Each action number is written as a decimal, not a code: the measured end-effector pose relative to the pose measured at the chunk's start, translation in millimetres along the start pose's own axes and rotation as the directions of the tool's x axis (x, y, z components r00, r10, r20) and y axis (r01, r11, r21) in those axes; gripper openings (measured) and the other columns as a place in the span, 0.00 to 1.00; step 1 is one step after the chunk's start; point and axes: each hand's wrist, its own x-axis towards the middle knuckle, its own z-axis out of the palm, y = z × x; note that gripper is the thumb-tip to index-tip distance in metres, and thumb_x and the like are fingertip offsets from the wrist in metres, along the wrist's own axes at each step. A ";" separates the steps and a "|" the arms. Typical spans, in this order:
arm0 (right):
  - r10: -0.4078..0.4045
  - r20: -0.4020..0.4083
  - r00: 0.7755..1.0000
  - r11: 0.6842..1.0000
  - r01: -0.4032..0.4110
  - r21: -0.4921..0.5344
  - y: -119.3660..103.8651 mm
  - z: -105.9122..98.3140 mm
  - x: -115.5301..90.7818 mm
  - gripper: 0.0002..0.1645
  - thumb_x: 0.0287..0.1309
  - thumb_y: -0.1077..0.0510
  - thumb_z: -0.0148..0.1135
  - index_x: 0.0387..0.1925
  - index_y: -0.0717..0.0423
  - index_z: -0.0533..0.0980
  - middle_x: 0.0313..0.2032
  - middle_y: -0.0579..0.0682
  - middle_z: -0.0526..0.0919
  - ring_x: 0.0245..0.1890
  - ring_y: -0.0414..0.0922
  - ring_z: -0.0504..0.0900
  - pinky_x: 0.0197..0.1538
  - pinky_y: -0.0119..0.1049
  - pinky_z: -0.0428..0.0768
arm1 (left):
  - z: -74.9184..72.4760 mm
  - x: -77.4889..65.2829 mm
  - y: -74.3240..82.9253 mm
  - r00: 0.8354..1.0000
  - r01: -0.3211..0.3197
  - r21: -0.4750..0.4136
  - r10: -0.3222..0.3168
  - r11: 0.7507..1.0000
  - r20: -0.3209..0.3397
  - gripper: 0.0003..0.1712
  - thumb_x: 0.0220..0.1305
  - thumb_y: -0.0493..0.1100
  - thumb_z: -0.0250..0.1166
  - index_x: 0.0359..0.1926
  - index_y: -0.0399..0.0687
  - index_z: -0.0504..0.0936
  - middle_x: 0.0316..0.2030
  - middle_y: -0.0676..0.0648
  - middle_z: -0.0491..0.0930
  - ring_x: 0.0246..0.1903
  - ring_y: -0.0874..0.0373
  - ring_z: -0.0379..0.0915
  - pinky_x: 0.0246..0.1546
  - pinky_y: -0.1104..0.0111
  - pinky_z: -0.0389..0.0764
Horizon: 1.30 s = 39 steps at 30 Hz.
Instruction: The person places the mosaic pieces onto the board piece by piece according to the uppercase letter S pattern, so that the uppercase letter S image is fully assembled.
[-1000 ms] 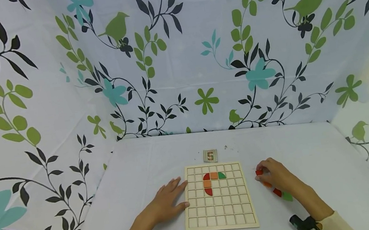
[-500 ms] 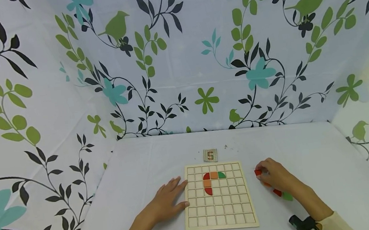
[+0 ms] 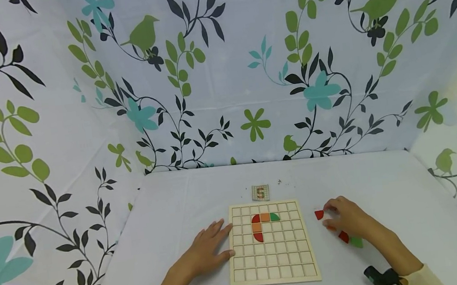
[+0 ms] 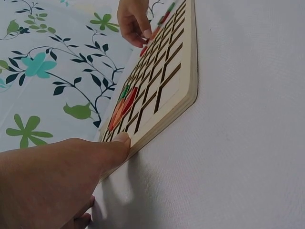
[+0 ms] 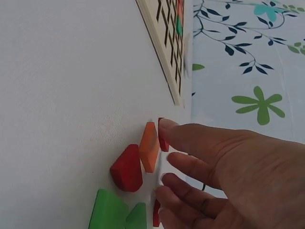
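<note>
A wooden grid board [image 3: 272, 260] lies flat with red, orange and green tiles set in its upper left cells. My left hand [image 3: 210, 249] rests at its left edge, fingers spread. In the left wrist view the thumb [image 4: 116, 145] lies on the rim. Right of the board, my right hand [image 3: 349, 217] hovers over a row of loose tiles, thumb and fingers apart, gripping nothing. A red tile [image 3: 319, 215] lies just left of its fingertips. In the right wrist view an orange tile [image 5: 149, 148], another red tile [image 5: 127, 169] and green tiles [image 5: 107, 210] sit below the hand.
A small patterned card [image 3: 260, 193] with an S-shaped figure lies behind the board. Dark wrist straps [image 3: 381, 277] show near the sleeves. A leaf-and-bird printed cloth [image 3: 221, 77] hangs behind the white table [image 3: 187, 189].
My right hand has drawn slightly to the right and parted its fingers from the red tile, which now lies uncovered on the table. My left hand has stayed on the board's edge.
</note>
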 end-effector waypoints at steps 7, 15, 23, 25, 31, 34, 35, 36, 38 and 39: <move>0.009 0.016 1.000 1.000 -0.009 0.025 7.6 4.7 -12.2 0.23 0.59 0.55 0.79 0.51 0.60 0.81 0.47 0.52 0.80 0.50 0.50 0.80 0.59 0.56 0.84 | 1.3 -0.8 -0.3 1.000 0.000 0.008 0.000 1.000 -0.004 0.44 0.75 0.66 0.61 0.82 0.54 0.62 0.82 0.40 0.55 0.82 0.37 0.49 0.78 0.35 0.53; -0.084 -0.062 0.995 0.996 0.085 0.025 4.6 14.3 -18.1 0.12 0.63 0.62 0.74 0.47 0.58 0.82 0.43 0.48 0.80 0.47 0.48 0.81 0.55 0.52 0.84 | 1.7 -1.4 -1.2 1.000 0.008 0.006 -0.008 1.000 -0.006 0.44 0.75 0.66 0.61 0.82 0.54 0.62 0.82 0.40 0.55 0.82 0.37 0.48 0.78 0.36 0.53; -0.113 -0.121 0.986 0.993 0.116 0.017 3.1 24.4 -17.7 0.14 0.62 0.65 0.73 0.50 0.59 0.83 0.46 0.50 0.81 0.49 0.50 0.84 0.56 0.53 0.84 | 0.8 -1.2 -0.4 1.000 0.005 -0.002 -0.005 1.000 -0.006 0.44 0.75 0.66 0.61 0.82 0.55 0.62 0.83 0.40 0.55 0.82 0.37 0.48 0.78 0.36 0.52; -0.129 -0.141 0.982 0.991 0.131 0.002 2.5 26.9 -17.8 0.13 0.62 0.66 0.74 0.48 0.58 0.83 0.46 0.49 0.82 0.49 0.49 0.84 0.55 0.52 0.84 | 0.7 -1.1 -0.4 1.000 0.003 -0.003 -0.003 1.000 -0.005 0.44 0.75 0.65 0.62 0.82 0.55 0.62 0.82 0.40 0.55 0.82 0.37 0.48 0.78 0.36 0.52; -0.190 -0.166 0.968 0.982 0.190 -0.017 -4.3 29.9 -17.0 0.11 0.63 0.65 0.73 0.46 0.58 0.84 0.44 0.47 0.81 0.46 0.46 0.83 0.51 0.45 0.85 | -0.1 -1.4 -0.2 1.000 -0.001 -0.011 0.000 1.000 -0.006 0.44 0.75 0.65 0.62 0.82 0.54 0.62 0.82 0.40 0.55 0.82 0.37 0.48 0.78 0.35 0.52; -0.205 -0.183 0.962 0.979 0.203 -0.026 -9.2 29.8 -15.8 0.11 0.63 0.64 0.74 0.46 0.59 0.85 0.44 0.48 0.82 0.46 0.46 0.84 0.52 0.44 0.86 | -0.3 -0.9 -0.7 1.000 -0.002 -0.012 0.002 1.000 -0.002 0.44 0.75 0.66 0.61 0.82 0.55 0.62 0.83 0.40 0.55 0.82 0.37 0.48 0.78 0.35 0.52; -0.202 -0.187 0.961 0.979 0.200 -0.027 -11.4 29.7 -15.3 0.10 0.64 0.63 0.74 0.47 0.59 0.85 0.44 0.47 0.82 0.47 0.46 0.84 0.53 0.45 0.86 | -0.3 -0.7 -0.9 1.000 -0.002 -0.012 0.002 1.000 -0.001 0.44 0.75 0.66 0.61 0.82 0.55 0.62 0.83 0.41 0.55 0.82 0.38 0.48 0.78 0.35 0.52; -0.201 -0.193 0.960 0.980 0.199 -0.027 -14.4 29.6 -14.8 0.10 0.64 0.63 0.74 0.47 0.58 0.85 0.44 0.47 0.82 0.48 0.46 0.84 0.54 0.45 0.86 | -0.3 -0.5 -1.1 1.000 -0.002 -0.012 0.002 1.000 0.001 0.44 0.75 0.66 0.61 0.82 0.55 0.62 0.83 0.41 0.54 0.82 0.38 0.48 0.78 0.36 0.52; -0.198 -0.197 0.960 0.980 0.199 -0.017 -21.4 30.1 -12.5 0.11 0.65 0.62 0.73 0.48 0.58 0.85 0.45 0.47 0.82 0.48 0.47 0.85 0.56 0.47 0.86 | -0.6 -0.5 -1.2 1.000 0.000 -0.011 0.001 1.000 0.005 0.44 0.75 0.67 0.61 0.82 0.55 0.62 0.83 0.41 0.54 0.82 0.38 0.48 0.78 0.36 0.52; -0.197 -0.195 0.961 0.980 0.199 -0.008 -25.7 30.8 -10.8 0.11 0.65 0.62 0.73 0.48 0.59 0.85 0.45 0.48 0.82 0.49 0.48 0.85 0.56 0.48 0.85 | -0.7 -0.4 -1.3 1.000 0.001 -0.011 -0.001 1.000 0.007 0.44 0.75 0.67 0.61 0.82 0.55 0.62 0.83 0.41 0.54 0.82 0.38 0.48 0.78 0.36 0.52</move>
